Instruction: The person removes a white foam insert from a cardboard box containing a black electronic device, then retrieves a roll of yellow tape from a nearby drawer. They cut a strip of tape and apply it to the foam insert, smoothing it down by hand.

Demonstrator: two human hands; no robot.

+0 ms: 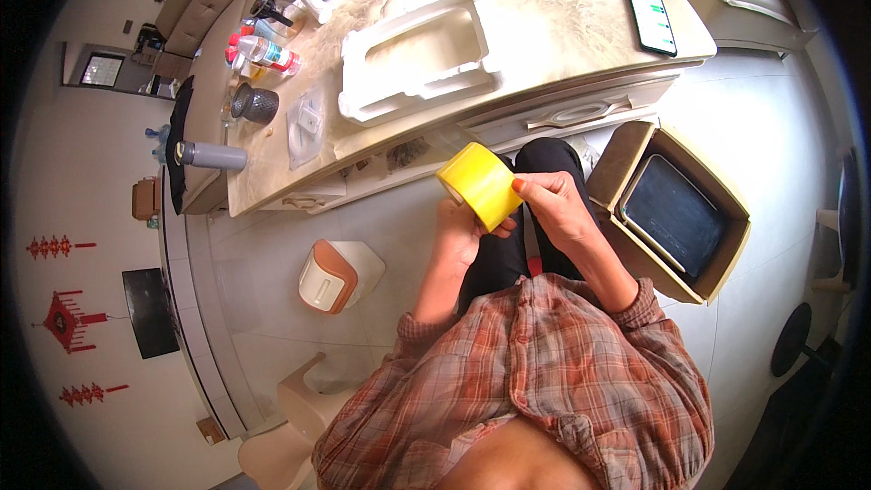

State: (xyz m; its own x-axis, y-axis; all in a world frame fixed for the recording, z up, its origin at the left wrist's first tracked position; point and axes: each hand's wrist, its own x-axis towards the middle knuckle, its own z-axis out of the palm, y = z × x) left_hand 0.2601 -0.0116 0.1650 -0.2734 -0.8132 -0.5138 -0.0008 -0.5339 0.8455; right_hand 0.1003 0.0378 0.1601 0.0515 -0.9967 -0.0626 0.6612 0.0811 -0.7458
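Observation:
A wide roll of yellow packing tape (pixel 480 184) is held up above my knees, between both hands. My left hand (pixel 457 231) grips it from below, its fingers partly hidden behind the roll. On the roll's right edge, my right hand (pixel 554 201) pinches with thumb and fingers; whether it has hold of a loose tape end cannot be made out. To the right of my legs an open cardboard box (pixel 731 255) stands on the floor. Inside it lies a dark flat panel with a light rim (pixel 674 211).
Ahead is a marble-topped table (pixel 571 34) with a white foam tray (pixel 360 82), a phone (pixel 651 20), plastic bottles (pixel 269 54), a dark ribbed cup (pixel 255 103) and a grey flask (pixel 212 156). A trash bin (pixel 340 275) and a plastic chair (pixel 292 415) stand left.

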